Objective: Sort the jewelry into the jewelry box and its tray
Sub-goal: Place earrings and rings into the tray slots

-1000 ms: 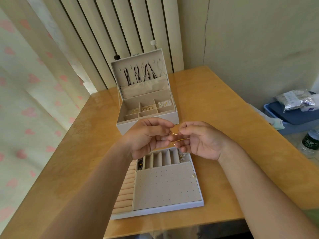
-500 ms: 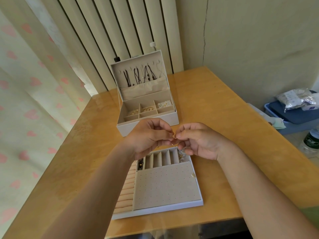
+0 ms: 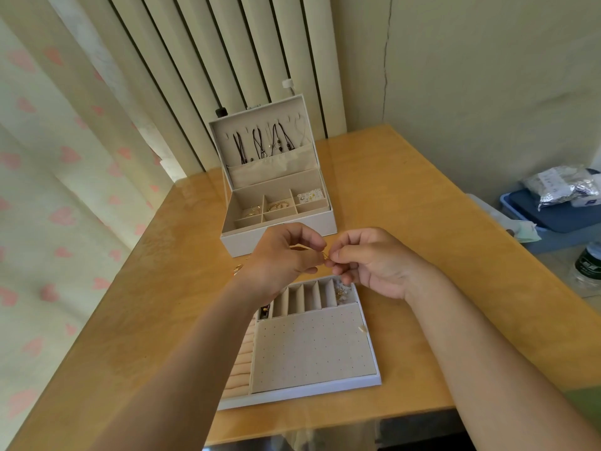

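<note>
Left hand (image 3: pixel 283 255) and right hand (image 3: pixel 374 262) are drawing closer than a second ago, fingers (image 3: pixel 344 253) of both pinching one tiny gold piece (image 3: pixel 325 255) over the tray's (image 3: pixel 302 390) far slots, before the box (image 3: pixel 250 244); placing is pending.

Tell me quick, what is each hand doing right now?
Left hand: closed, pinching a small gold piece of jewelry.
Right hand: closed, pinching the same piece.
</note>
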